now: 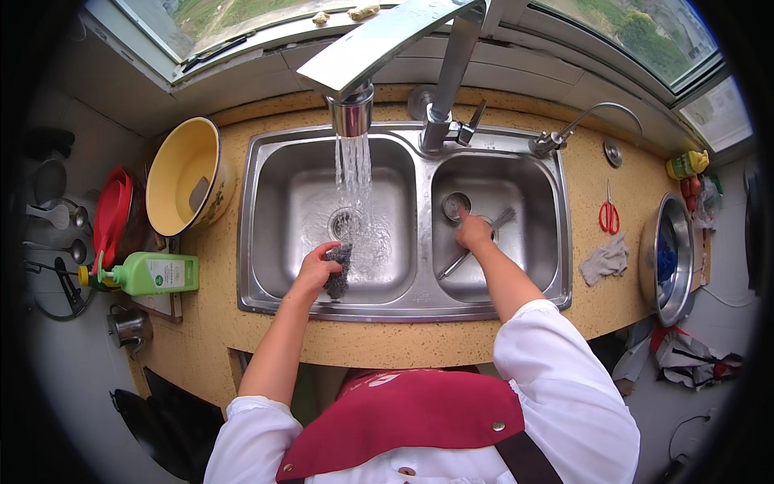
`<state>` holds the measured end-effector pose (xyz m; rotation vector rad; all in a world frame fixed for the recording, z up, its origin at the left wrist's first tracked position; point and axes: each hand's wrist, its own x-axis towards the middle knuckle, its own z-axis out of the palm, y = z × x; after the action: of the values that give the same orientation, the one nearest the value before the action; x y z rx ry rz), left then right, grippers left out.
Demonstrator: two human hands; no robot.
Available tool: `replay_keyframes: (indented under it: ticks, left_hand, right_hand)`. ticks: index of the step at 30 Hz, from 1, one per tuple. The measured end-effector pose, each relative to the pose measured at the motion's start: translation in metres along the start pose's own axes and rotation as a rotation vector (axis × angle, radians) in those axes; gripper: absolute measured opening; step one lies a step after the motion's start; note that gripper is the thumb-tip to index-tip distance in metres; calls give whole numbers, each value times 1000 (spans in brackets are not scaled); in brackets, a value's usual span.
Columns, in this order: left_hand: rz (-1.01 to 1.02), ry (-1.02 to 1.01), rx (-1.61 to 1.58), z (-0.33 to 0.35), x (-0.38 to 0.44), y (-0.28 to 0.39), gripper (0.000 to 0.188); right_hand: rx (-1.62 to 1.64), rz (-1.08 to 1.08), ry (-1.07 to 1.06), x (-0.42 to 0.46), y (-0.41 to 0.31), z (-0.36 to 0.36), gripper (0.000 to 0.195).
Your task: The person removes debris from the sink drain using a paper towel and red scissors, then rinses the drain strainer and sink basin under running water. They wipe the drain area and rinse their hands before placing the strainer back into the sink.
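Observation:
My left hand [317, 268] grips a dark grey scouring pad [339, 272] over the front of the left steel basin [387, 266]. Water [354, 166] runs from the faucet [387, 48] behind the pad and onto the basin floor around the drain [346, 225]. My right hand [473, 230] reaches into the right basin [532, 260], a finger at the round metal drain strainer [456, 206]. Beneath and beside this hand lies a metal-handled brush [453, 266] with grey bristles; its middle is hidden. Whether the right hand holds anything cannot be told.
At left stand a yellow enamel basin [175, 175], red bowls [112, 206], a green pump bottle [160, 272] and a metal pitcher [130, 327]. At right lie red-handled scissors [609, 216], a grey cloth [606, 260] and a tilted steel basin [650, 260]. A small tap [547, 143] rises behind the sink.

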<state>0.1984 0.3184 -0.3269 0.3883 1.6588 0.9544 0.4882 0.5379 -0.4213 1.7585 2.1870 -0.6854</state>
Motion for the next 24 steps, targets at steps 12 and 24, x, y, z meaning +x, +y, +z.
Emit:
replay_keyframes:
  ticks: [12, 24]
  left_hand:
    - [345, 378, 858, 55, -28, -9, 48]
    - [251, -174, -1173, 93, -3, 25, 38]
  right_hand:
    - [260, -771, 106, -90, 1, -83, 19]
    - [631, -878, 47, -128, -135, -52, 23]
